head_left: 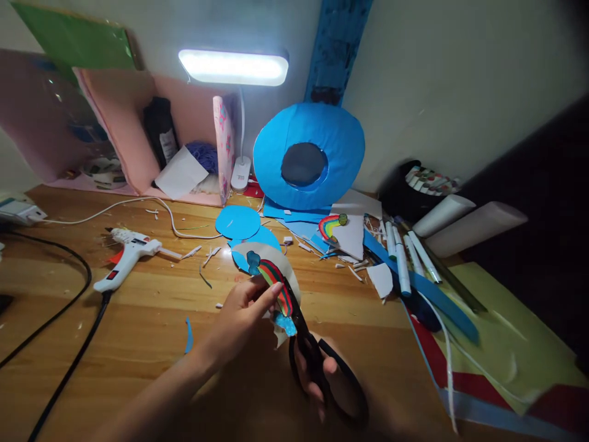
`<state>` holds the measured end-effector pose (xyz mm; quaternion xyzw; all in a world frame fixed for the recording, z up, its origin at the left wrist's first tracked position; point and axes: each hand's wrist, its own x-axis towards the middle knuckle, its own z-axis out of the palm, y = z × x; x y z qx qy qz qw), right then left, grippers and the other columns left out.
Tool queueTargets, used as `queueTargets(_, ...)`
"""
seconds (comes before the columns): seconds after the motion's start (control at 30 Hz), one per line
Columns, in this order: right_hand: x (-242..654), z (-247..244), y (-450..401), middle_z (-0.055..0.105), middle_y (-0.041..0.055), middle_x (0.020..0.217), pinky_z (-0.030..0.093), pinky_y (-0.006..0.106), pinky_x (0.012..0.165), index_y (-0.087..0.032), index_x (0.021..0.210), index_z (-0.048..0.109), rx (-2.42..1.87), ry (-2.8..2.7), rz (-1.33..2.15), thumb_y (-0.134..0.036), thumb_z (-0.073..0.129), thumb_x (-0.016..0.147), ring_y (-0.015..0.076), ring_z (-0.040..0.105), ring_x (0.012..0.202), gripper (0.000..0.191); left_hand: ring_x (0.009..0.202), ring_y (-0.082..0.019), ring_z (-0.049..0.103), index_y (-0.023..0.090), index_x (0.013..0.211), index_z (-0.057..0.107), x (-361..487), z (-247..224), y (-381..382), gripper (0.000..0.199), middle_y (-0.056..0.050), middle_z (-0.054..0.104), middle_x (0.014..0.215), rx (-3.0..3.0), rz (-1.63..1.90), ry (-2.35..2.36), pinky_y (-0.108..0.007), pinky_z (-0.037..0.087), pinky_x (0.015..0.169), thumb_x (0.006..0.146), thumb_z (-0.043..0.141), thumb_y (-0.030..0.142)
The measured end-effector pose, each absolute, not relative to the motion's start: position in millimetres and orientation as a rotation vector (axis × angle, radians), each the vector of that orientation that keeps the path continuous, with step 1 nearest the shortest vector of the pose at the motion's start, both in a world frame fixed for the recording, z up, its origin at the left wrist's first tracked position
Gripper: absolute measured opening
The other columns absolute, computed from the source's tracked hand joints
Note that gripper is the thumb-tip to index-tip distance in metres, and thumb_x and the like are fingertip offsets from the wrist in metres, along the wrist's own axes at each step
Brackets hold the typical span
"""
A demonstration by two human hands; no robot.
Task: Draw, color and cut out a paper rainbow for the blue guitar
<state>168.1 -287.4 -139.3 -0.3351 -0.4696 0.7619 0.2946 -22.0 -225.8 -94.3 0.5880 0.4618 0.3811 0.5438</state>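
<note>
Between thumb and fingertips of left hand (239, 310), pinches striped rainbow cutout (272, 270), held slantwise above bench (156, 319). Dark blue cloud (253, 263) at upper end, just beyond left fingers; light blue cloud (285, 324) at lower end, just below left thumb and nearer right fingers. Grips black scissors (314, 365) with right hand (313, 391), fingers curled through handle loops; blades pointing up and away from right fingers, close along right edge of rainbow cutout. Cannot tell blade gap, too dark. Pale paper (289, 265) behind rainbow cutout, past left fingers; cannot tell if attached.

Farther beyond left fingers: overlapping blue discs (238, 222), then large blue ring (271, 147) standing upright, lit lamp (234, 66) above and to left of ring. Beyond right fingers: second rainbow (326, 228) beside white paper (356, 236). Farther right of right fingers: loose markers (402, 264), white scrap (381, 281), yellow sheet (506, 344). Well left of left fingers: white glue gun (133, 258), lying on its side. Closer in, left of left fingers: thin blue scrap (189, 334).
</note>
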Motion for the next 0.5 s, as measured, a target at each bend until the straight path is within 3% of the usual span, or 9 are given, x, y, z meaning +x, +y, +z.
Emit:
queueTargets(0.37, 164.7, -134.9, -287.4, 0.044, -0.0046, 0.054, 0.033, 0.018, 0.041, -0.016, 0.074, 0.050, -0.834, -1.277, 1.991, -0.086, 0.037, 0.068, 0.0054, 0.041, 0.042, 0.071, 0.056, -0.011, 0.038, 0.018, 0.058, 0.045, -22.1, -96.9, -224.6, 0.041, 0.004, 0.040, 0.056, 1.365, 0.851, 1.127, -0.025, 0.029, 0.053, 0.083, 0.051, 0.049)
queueTargets(0.5, 171.0, -138.8, -291.6, 0.048, -0.0031, 0.061, 0.037, 0.020, 0.048, -0.017, 0.083, 0.052, -0.908, -1.237, 1.981, -0.079, 0.041, 0.075, 0.0071, 0.044, 0.050, 0.064, 0.055, -0.011, 0.038, 0.018, 0.058, 0.047, -21.8, -100.8, -224.8, 0.041, 0.004, 0.040, 0.056, 1.316, 0.845, 1.099, -0.024, 0.029, 0.052, 0.082, 0.052, 0.051)
